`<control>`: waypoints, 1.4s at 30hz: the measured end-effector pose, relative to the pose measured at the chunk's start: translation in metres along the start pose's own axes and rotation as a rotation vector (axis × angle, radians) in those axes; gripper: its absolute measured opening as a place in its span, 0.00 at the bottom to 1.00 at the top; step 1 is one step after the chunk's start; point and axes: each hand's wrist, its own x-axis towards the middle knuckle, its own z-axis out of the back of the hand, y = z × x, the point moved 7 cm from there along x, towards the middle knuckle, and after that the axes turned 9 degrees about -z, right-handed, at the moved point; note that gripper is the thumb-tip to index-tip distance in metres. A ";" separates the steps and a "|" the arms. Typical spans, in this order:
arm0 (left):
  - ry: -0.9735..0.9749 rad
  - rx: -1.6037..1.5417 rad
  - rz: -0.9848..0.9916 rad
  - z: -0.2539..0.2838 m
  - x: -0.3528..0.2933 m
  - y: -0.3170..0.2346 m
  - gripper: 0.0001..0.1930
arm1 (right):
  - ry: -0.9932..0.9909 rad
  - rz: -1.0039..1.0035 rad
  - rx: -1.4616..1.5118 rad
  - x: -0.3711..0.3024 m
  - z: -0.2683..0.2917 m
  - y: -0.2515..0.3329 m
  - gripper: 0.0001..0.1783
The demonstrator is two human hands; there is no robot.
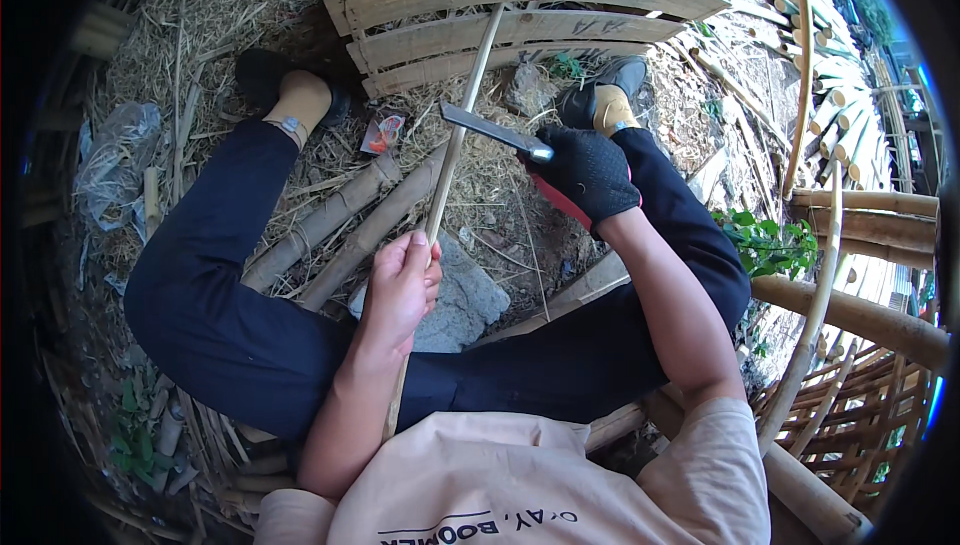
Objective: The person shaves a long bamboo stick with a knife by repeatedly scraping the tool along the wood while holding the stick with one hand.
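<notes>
My bare left hand (pixel 403 283) is closed round a long, thin pale strip, apparently bamboo (pixel 456 140). The strip runs from my lap up to a slatted wooden crate (pixel 440 63), where its far end meets the slats. My right hand (pixel 588 177), in a black and red glove, grips a knife (pixel 490 128). Its dark flat blade points left, and the tip lies across the strip well above my left hand. The knife's handle is mostly hidden inside the glove.
Between my legs lie a grey stone (pixel 455 295) and bamboo poles (pixel 345 220) on straw-covered ground. A crumpled clear plastic bag (pixel 118 160) is at the left. To the right are a woven bamboo basket (pixel 870 415), thick bamboo poles (pixel 850 315) and a stack of cut bamboo (pixel 850 115).
</notes>
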 end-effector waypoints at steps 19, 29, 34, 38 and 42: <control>-0.019 0.113 -0.076 -0.008 -0.003 -0.006 0.16 | -0.009 -0.121 -0.136 0.020 -0.011 -0.020 0.10; 0.003 -0.021 -0.027 -0.008 0.001 -0.006 0.16 | 0.159 0.002 -0.029 -0.004 -0.002 0.006 0.17; -0.048 -0.076 0.001 -0.009 -0.001 -0.005 0.15 | 0.323 0.130 0.013 -0.031 -0.028 0.036 0.15; -0.043 0.088 -0.096 -0.004 0.004 0.000 0.14 | 0.286 0.152 -0.054 -0.024 -0.032 0.037 0.11; -0.074 0.159 -0.130 -0.006 0.005 -0.002 0.14 | 0.255 0.123 -0.092 -0.022 -0.035 0.033 0.12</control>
